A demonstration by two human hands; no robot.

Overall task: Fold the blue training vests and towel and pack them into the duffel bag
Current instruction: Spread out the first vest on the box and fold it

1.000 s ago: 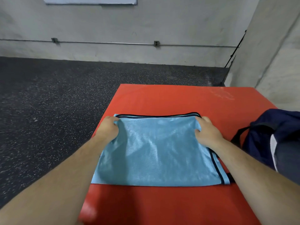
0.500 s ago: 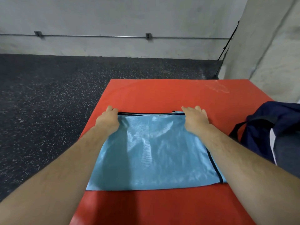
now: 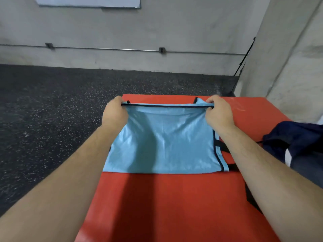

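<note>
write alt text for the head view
The left hand and right hand each pinch a far corner of a light blue vest, holding its black-trimmed edge raised over a red mat. A navy duffel bag lies at the mat's right edge.

Grey concrete wall [image 3: 174,28], speckled dark floor [image 3: 52,102], perhaps a whiteboard [image 3: 87,1] above

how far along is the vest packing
Done: the blue vest lies on the red mat, seemingly folded once. In hand: left hand and right hand pinch its far corners, far edge lifted. Left: finish folding, then pack it into the duffel bag, whose inside is hidden.
</note>
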